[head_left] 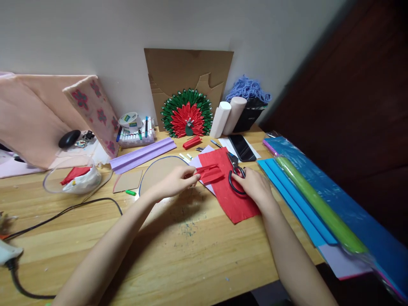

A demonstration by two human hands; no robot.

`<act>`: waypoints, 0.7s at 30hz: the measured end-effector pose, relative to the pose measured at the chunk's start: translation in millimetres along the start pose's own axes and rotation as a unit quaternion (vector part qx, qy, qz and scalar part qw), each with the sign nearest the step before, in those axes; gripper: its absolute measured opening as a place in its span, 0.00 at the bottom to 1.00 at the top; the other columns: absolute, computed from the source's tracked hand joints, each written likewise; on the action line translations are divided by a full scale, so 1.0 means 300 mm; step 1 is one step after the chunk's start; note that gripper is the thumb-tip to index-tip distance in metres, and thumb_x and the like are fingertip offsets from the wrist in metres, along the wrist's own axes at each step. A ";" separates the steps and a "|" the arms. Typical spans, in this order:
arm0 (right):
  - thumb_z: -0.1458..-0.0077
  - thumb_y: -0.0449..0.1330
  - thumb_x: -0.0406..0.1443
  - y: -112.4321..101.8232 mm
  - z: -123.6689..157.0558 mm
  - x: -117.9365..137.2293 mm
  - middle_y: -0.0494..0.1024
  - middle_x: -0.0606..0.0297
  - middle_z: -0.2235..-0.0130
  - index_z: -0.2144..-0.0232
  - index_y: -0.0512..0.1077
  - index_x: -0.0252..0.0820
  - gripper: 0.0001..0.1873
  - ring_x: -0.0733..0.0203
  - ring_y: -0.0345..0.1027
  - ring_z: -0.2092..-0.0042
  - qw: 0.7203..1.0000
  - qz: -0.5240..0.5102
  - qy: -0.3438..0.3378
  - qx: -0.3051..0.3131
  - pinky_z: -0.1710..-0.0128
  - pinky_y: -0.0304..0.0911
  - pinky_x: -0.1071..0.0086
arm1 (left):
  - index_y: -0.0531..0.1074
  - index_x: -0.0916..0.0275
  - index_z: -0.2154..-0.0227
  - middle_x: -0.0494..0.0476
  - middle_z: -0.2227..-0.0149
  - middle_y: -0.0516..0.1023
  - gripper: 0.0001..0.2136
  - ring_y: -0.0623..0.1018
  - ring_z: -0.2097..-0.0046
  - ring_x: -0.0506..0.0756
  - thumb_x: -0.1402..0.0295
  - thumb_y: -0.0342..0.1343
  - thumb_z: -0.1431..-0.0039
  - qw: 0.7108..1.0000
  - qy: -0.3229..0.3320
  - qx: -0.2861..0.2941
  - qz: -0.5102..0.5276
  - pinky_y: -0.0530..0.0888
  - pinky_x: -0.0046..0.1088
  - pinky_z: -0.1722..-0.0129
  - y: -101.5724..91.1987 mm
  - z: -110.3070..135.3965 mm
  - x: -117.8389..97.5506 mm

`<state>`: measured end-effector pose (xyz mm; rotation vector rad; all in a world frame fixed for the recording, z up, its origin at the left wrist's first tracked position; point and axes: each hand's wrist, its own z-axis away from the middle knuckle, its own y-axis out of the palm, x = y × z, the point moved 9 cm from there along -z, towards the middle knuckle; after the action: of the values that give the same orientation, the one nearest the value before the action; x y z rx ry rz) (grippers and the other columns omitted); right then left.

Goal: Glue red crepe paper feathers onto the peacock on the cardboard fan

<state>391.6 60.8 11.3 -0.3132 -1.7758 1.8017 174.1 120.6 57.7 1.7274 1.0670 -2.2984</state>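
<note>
My left hand [178, 180] pinches a strip of red crepe paper [208, 173] above the wooden table. My right hand [253, 185] rests on black-handled scissors [236, 180], fingers closed around the handles, lying on a larger red paper sheet [231, 199]. A half-round cardboard piece [157, 172] with a blue edge lies just behind my left hand. A red and green paper peacock fan [187, 114] leans on a cardboard sheet [188, 70] against the wall.
Blue and green paper rolls [318, 204] lie along the right edge. A phone [242, 147], two white tubes [226, 117], purple folded paper [143, 155], markers box [137, 134], a clear bowl [72, 176], black cable [63, 212] and glue gun [8, 253] surround the work spot.
</note>
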 end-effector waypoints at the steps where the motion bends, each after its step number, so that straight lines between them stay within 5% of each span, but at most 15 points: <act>1: 0.50 0.53 0.50 0.007 0.002 -0.001 0.76 0.52 0.70 0.71 0.69 0.39 0.19 0.49 0.70 0.66 1.000 0.015 0.003 0.004 0.72 0.57 0.65 | 0.65 0.64 0.76 0.49 0.77 0.65 0.14 0.63 0.76 0.47 0.59 0.44 0.42 1.000 0.003 -0.001 -0.011 0.58 0.23 0.77 -0.001 0.001 -0.004; 5: 0.50 0.55 0.48 -0.030 0.022 0.035 0.75 0.49 0.66 0.67 0.70 0.37 0.19 0.47 0.69 0.61 0.998 -0.008 -0.022 -0.065 0.66 0.60 0.62 | 0.65 0.64 0.76 0.48 0.78 0.64 0.15 0.62 0.76 0.47 0.57 0.46 0.44 0.999 0.014 0.033 -0.033 0.57 0.23 0.76 0.024 -0.004 -0.002; 8: 0.47 0.54 0.44 -0.099 0.071 0.130 0.73 0.52 0.60 0.66 0.70 0.38 0.14 0.52 0.66 0.57 0.970 -0.152 -0.134 -0.131 0.59 0.60 0.61 | 0.67 0.64 0.75 0.49 0.77 0.66 0.15 0.63 0.75 0.47 0.57 0.47 0.45 0.996 0.026 0.068 -0.042 0.58 0.23 0.75 0.053 -0.010 0.008; 11: 0.46 0.54 0.42 -0.062 0.138 0.263 0.74 0.60 0.64 0.66 0.70 0.41 0.11 0.59 0.69 0.62 0.896 -0.357 -0.263 0.035 0.60 0.63 0.65 | 0.68 0.65 0.76 0.50 0.78 0.67 0.15 0.63 0.75 0.47 0.57 0.49 0.46 0.995 0.018 0.079 -0.062 0.58 0.23 0.76 0.063 -0.013 0.026; 13: 0.49 0.58 0.42 -0.018 0.184 0.321 0.75 0.63 0.66 0.68 0.70 0.41 0.11 0.60 0.69 0.63 0.844 -0.433 -0.282 0.145 0.61 0.65 0.65 | 0.69 0.66 0.76 0.50 0.78 0.68 0.15 0.63 0.76 0.47 0.57 0.50 0.47 0.994 0.010 0.081 -0.072 0.57 0.23 0.77 0.062 -0.013 0.037; 15: 0.52 0.60 0.42 0.004 0.204 0.339 0.75 0.63 0.67 0.69 0.71 0.40 0.11 0.61 0.69 0.64 0.824 -0.467 -0.274 0.169 0.62 0.66 0.65 | 0.70 0.66 0.75 0.51 0.78 0.69 0.14 0.65 0.75 0.48 0.59 0.50 0.47 0.994 0.014 0.077 -0.072 0.58 0.23 0.76 0.057 -0.013 0.037; 21: 0.53 0.61 0.42 0.034 0.187 0.320 0.74 0.63 0.67 0.70 0.70 0.40 0.11 0.60 0.70 0.64 0.823 -0.511 -0.214 0.129 0.66 0.67 0.67 | 0.70 0.64 0.66 0.52 0.73 0.73 0.08 0.69 0.72 0.48 0.67 0.51 0.47 0.999 0.027 0.028 -0.020 0.63 0.23 0.73 0.024 -0.019 0.034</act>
<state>281.6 67.7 28.2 1.0489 -1.4362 1.2771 178.1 121.7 44.7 1.8148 1.0668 -2.3399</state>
